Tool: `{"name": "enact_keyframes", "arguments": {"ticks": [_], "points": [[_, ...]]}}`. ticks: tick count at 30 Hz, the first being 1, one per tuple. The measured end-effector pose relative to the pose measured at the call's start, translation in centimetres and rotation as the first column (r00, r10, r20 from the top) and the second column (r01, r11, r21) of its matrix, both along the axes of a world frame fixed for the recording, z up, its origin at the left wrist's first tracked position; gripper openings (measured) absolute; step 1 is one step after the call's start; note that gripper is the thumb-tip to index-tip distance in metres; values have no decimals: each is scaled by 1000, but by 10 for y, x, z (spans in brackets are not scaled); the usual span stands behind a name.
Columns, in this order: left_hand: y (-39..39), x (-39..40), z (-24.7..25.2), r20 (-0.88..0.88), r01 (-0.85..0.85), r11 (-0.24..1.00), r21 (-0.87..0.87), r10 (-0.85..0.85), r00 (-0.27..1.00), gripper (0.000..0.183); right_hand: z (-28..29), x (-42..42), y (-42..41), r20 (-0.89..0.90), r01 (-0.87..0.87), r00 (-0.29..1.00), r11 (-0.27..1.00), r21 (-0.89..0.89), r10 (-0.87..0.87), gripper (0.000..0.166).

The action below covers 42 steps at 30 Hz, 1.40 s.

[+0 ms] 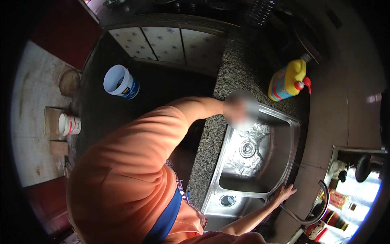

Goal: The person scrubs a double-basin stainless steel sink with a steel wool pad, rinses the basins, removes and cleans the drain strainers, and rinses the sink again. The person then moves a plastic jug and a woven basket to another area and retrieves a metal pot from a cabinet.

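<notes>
My left hand (240, 110) is at the near corner of the steel sink (217, 183), by the granite countertop; a round blur covers it, so its fingers and anything in them are hidden. My right hand (285, 192) reaches to the sink's back rim beside the curved faucet (325, 199), with fingers apart and nothing visible in it. Water glistens in the large basin around its drain (247, 148). A smaller basin with a drain (227, 200) lies nearer my right arm. The yellow pump bottle (288, 80) stands on the countertop beyond my left hand.
A white bucket (116, 81) with a blue label stands on the dark floor behind me, and a small white tub (69, 124) sits farther off. The granite countertop edge (202, 158) runs along my front. Jars (335, 218) line the window ledge behind the faucet.
</notes>
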<state>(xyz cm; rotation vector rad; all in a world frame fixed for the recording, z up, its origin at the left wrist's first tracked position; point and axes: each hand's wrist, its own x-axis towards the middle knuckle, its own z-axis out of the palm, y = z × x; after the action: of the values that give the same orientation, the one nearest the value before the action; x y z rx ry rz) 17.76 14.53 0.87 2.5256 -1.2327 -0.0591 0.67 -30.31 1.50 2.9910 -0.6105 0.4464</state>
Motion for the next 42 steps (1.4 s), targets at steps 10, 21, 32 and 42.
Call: {"name": "enact_keyframes", "arguments": {"ticks": [10, 21, 32, 42], "points": [[10, -13, -1, -511, -300, 685, -664, -123, 851, 10, 80, -2, 377, 382, -648, 752, 496, 578, 537, 17], [513, -211, -133, -697, -503, 781, 370, 591, 406, 28, -35, 9, 616, -207, -490, 531, 497, 716, 822, 9], [774, -435, -255, -73, -660, 255, 706, 954, 291, 13, -207, 253, 612, -180, 203, 971, -139, 969, 157, 24], [574, -274, -162, -834, -846, -83, 526, 144, -532, 22, -295, 395, 594, -403, 71, 740, -534, 842, -538, 50]]}}
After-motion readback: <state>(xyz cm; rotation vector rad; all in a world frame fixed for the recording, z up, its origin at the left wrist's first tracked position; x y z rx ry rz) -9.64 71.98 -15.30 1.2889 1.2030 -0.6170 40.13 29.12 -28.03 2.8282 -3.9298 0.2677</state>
